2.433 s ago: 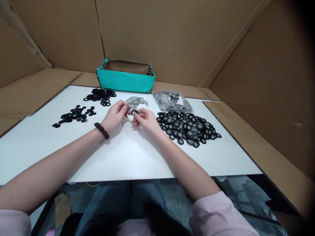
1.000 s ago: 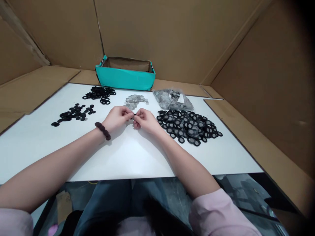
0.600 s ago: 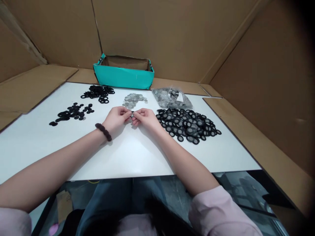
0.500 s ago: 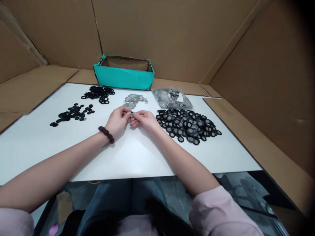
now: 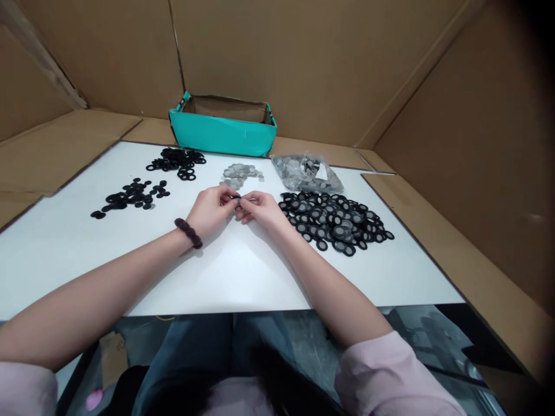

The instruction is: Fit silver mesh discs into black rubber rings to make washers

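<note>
My left hand (image 5: 213, 209) and my right hand (image 5: 260, 209) meet over the middle of the white table (image 5: 234, 277). Between their fingertips they pinch a small dark round piece (image 5: 237, 199), mostly covered by the fingers. Just beyond lies a spread of grey discs (image 5: 237, 173). Close to my right hand is a large pile of black rings with grey centres (image 5: 338, 222). Off to the left are small black discs (image 5: 130, 195), and behind those a heap of black rings (image 5: 176, 160).
A turquoise open box (image 5: 223, 134) stands at the table's back edge. To its right lies a clear plastic bag (image 5: 307, 172) filled with grey discs. Cardboard walls (image 5: 303, 69) enclose the back and both sides.
The camera view has shifted slightly. Both hands stay together, and the fingers have changed position around the small piece, which now shows a darker edge.
</note>
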Demonstrator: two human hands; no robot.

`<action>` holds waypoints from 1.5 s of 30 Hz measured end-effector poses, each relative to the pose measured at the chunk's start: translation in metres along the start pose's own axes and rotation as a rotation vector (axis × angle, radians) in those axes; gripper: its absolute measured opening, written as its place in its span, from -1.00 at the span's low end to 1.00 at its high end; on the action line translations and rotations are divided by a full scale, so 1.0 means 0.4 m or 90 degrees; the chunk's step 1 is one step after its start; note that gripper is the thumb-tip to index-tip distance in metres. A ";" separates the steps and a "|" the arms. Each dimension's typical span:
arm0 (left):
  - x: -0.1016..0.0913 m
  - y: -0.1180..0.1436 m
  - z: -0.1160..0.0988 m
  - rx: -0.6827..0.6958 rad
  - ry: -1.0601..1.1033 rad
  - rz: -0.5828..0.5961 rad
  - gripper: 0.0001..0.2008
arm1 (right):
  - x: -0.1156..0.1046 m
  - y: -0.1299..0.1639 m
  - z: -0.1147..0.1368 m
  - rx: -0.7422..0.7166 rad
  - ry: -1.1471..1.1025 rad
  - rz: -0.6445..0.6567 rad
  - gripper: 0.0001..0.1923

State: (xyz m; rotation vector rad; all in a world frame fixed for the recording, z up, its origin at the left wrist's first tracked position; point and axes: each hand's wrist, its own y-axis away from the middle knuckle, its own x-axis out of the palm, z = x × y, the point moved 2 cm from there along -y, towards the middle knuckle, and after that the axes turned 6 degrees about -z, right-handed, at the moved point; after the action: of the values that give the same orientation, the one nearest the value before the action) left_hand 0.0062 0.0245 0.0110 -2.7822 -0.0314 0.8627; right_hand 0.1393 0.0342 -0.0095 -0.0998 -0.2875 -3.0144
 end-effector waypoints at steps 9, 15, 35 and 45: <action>-0.005 0.000 -0.007 -0.013 -0.034 -0.029 -0.81 | 0.012 0.008 0.007 -0.062 0.049 -0.010 -0.87; -0.006 -0.006 -0.003 -0.077 0.010 -0.002 -0.88 | 0.011 0.021 0.006 -0.210 0.208 -0.069 -0.90; -0.001 0.009 -0.024 -0.020 0.075 -0.041 -0.77 | 0.014 0.014 0.017 -0.076 0.106 -0.073 -0.85; -0.011 -0.001 -0.020 0.074 0.105 -0.092 -0.73 | 0.016 0.003 -0.005 -0.088 0.034 -0.073 -0.86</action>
State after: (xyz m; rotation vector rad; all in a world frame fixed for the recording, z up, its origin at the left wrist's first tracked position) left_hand 0.0069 0.0228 0.0199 -2.6929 -0.1477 0.5805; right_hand 0.1332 0.0321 -0.0106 -0.0153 -0.0819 -3.1432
